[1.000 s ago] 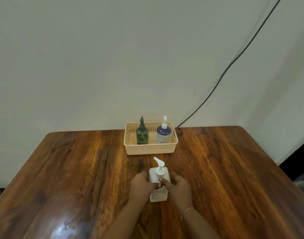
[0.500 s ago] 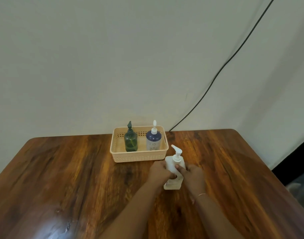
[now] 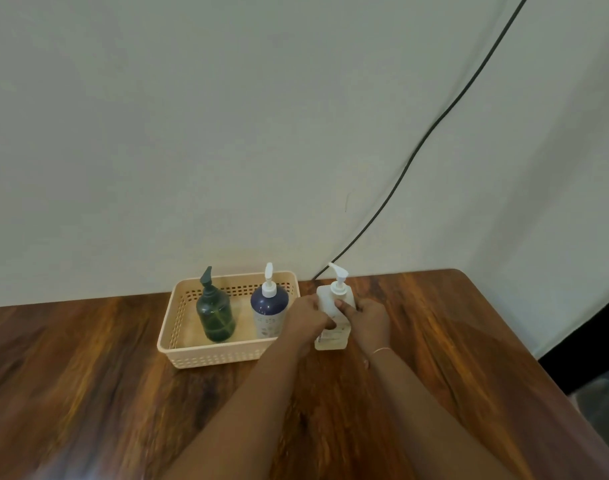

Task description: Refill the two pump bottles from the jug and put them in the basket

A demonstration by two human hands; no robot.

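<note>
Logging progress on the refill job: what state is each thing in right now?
Green bottle: upright in basket, pump on.
Blue bottle: upright in basket, pump on.
White bottle: upright beside basket, held.
Basket: holds two bottles.
Left hand: gripping white bottle.
Right hand: gripping white bottle.

green pump bottle (image 3: 215, 311): I see dark translucent glass, upright, left in the basket
blue pump bottle (image 3: 269, 311): I see a white pump, upright, right in the basket
basket (image 3: 206, 355): beige, perforated, by the wall
white pump bottle (image 3: 332, 317): upright, just right of the basket, held between both my hands
</note>
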